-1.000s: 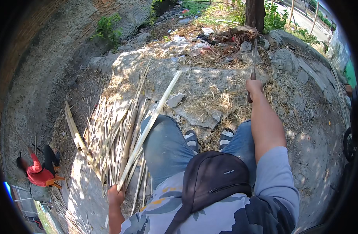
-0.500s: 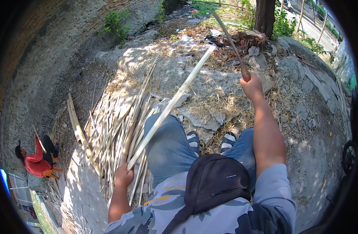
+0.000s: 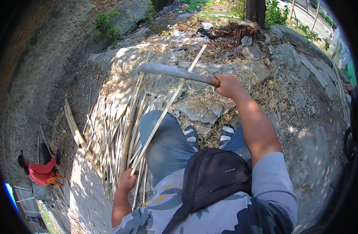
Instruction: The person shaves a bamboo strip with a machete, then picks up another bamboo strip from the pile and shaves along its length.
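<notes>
My left hand [image 3: 127, 180] is closed around the lower end of a long, pale bamboo strip [image 3: 162, 116]. The strip slants up and away to the right, passing over my left knee. In my right hand [image 3: 228, 86] is the wooden handle of a machete [image 3: 173, 71], its curved blade pointing left. The blade crosses the upper part of the strip in view; whether it touches, I cannot tell. Beside my left leg lies a heap of split bamboo strips [image 3: 116, 136] on the ground.
Thicker bamboo pieces [image 3: 76, 130] lie left of the heap. A person in red [image 3: 42, 172] sits on a low stool at far left. Ahead are a rock ledge [image 3: 241, 72], dry shavings and a tree trunk [image 3: 256, 11]. A black bag [image 3: 217, 181] rests across my front.
My right hand has come down and left, swinging the machete from upright to nearly level across the strip. The strip now shows a narrower side, and my left hand has lowered slightly.
</notes>
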`<state>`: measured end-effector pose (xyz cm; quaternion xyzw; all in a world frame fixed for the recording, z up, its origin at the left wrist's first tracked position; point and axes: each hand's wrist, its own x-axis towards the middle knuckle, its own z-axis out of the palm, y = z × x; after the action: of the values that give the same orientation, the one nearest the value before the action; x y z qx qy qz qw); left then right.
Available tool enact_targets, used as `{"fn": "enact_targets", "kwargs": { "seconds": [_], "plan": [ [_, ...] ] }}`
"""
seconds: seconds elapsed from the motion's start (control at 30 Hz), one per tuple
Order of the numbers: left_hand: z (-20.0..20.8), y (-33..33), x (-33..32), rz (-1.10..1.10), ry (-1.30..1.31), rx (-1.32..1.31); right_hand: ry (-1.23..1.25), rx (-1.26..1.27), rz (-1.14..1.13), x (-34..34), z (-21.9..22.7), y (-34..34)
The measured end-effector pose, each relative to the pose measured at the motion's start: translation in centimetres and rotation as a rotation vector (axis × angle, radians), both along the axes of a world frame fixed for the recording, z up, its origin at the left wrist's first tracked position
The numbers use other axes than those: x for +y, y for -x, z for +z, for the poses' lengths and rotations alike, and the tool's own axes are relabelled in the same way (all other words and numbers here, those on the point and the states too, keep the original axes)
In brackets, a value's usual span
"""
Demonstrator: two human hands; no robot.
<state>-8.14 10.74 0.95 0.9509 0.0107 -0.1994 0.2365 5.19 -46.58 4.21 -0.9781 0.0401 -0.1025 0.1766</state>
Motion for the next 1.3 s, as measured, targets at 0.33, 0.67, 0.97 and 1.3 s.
{"fn": "enact_targets", "kwargs": {
  "seconds": [0.33,0.67,0.97,1.3],
  "plan": [
    [0.7,1.2,-1.2,0.069,-0.016,-0.015,-0.757,-0.032,-0.631,-8.5,-8.3,-2.7],
    [2.1,-1.6,-0.4,0.117,-0.107,-0.246,-0.615,-0.076,-0.555,-6.8,-3.9,-0.9],
    [-0.9,-1.2,2.6,0.251,-0.118,-0.356,-0.635,-0.138,-0.482,-6.4,-3.0,-0.7],
    [-1.8,-3.1,5.7,0.373,-0.165,-0.267,-0.633,-0.162,-0.416,-4.5,0.7,-0.6]
  ]
}}
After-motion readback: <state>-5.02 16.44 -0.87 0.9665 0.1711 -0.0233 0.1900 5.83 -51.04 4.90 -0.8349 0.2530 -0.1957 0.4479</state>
